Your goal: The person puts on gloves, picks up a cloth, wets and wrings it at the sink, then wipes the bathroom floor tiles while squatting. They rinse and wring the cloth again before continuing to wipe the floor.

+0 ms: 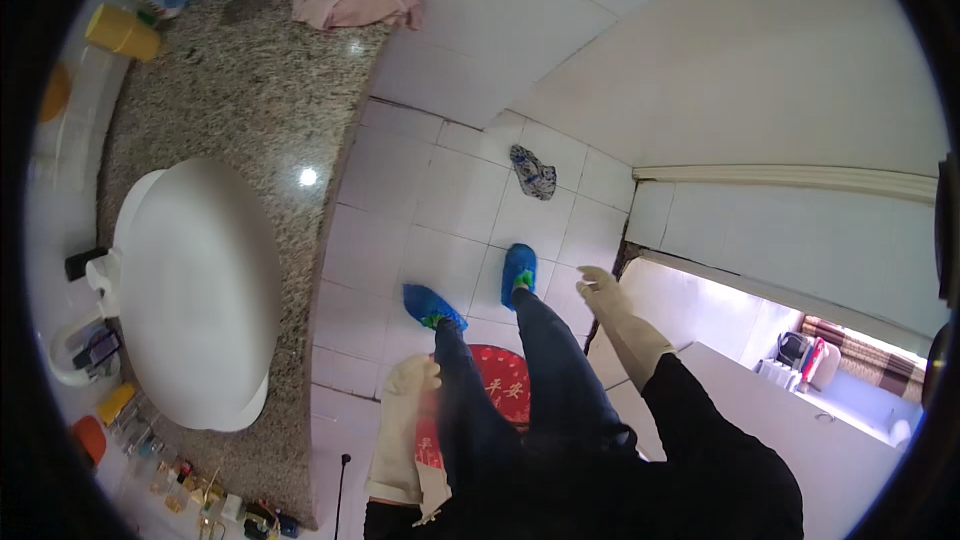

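Observation:
Both of my hands wear cream gloves that reach up the forearms. My right hand hangs beside my right leg, its fingers apart and holding nothing. Low beside my left leg, over the edge of a red mat, is my left hand; its fingers are blurred and partly turned away. On the speckled stone counter to the left sits a large smooth white oval basin, out of reach of both hands. A crumpled dark patterned cloth lies on the tiled floor beyond my feet.
My feet are in blue shoe covers. A pink towel lies at the counter's far end, near a yellow cup. Small bottles and jars crowd the near left. A doorway opens at right, beside a white door.

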`<state>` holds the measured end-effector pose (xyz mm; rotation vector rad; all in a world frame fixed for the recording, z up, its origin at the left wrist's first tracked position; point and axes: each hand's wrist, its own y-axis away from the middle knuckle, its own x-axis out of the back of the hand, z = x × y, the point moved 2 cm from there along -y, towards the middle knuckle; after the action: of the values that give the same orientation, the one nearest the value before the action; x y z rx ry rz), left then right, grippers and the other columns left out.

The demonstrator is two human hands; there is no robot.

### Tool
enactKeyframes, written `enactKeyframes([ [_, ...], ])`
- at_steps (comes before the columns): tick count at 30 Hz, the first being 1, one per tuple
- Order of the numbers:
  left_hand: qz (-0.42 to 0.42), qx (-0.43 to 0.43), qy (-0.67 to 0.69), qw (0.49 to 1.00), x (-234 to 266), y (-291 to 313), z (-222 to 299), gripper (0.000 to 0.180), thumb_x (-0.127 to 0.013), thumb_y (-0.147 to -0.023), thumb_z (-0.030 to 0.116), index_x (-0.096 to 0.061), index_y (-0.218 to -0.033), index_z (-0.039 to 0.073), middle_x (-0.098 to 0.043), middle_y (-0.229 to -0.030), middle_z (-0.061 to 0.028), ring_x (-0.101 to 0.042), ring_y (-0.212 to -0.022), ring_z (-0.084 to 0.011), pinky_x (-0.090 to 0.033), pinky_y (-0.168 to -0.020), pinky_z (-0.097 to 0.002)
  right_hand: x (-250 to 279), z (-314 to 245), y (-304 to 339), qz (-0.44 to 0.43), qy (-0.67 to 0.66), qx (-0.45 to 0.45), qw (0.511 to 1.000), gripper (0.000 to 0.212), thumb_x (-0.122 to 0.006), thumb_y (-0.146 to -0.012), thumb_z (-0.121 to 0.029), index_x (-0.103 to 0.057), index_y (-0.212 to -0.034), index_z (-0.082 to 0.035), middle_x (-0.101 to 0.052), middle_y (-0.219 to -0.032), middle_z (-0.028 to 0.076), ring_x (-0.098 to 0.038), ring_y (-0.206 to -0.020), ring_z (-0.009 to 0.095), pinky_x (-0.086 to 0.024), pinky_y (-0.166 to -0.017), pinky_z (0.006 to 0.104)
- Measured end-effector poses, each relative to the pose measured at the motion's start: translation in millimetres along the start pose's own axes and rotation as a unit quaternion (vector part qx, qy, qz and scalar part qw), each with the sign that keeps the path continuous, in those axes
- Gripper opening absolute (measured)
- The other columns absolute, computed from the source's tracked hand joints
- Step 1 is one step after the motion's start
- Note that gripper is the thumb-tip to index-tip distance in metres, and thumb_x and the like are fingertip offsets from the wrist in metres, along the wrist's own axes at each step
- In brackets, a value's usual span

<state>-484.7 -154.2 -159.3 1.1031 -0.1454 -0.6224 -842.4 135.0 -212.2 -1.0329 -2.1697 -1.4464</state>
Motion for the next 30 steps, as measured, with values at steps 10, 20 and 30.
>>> enactKeyframes([
  [10,-0.095,0.101,0.042,0.989,-67,-252,-188,0.032,-0.068,-0.108,0.018,-0.069,-0.133,-0.003,-0.078,-0.117,-0.0143,-0.078,-0.097,-0.0211,-0.061,-0.086,-0.0289,-155,107,-353,-0.011,0.202,0.147,0.968,0.054,-0.072,-0.098,-0.032,-0.065,-0.146,-0.009,-0.069,-0.141,0.025,-0.065,-0.13,0.042,-0.053,-0.111,0.0475],
  [20,0.016,0.086,-0.154,0.984,-135,-306,-144,0.044,-0.06,-0.113,0.03,-0.061,-0.145,-0.001,-0.075,-0.131,-0.0177,-0.078,-0.105,-0.0232,-0.058,-0.098,-0.0334,-169,101,-553,0.151,0.172,0.02,0.973,0.029,-0.074,-0.097,-0.03,-0.077,-0.106,-0.003,-0.078,-0.11,0.021,-0.072,-0.108,0.042,-0.057,-0.096,0.05],
  [30,-0.005,0.051,-0.013,0.999,-109,-258,-195,0.041,-0.068,-0.11,0.029,-0.066,-0.138,-0.001,-0.078,-0.118,-0.0148,-0.078,-0.098,-0.0186,-0.064,-0.092,-0.0305,-72,71,-332,0.117,-0.142,0.016,0.983,0.022,-0.068,-0.103,-0.029,-0.069,-0.101,-0.007,-0.067,-0.088,0.003,-0.061,-0.087,0.016,-0.05,-0.081,0.0357],
])
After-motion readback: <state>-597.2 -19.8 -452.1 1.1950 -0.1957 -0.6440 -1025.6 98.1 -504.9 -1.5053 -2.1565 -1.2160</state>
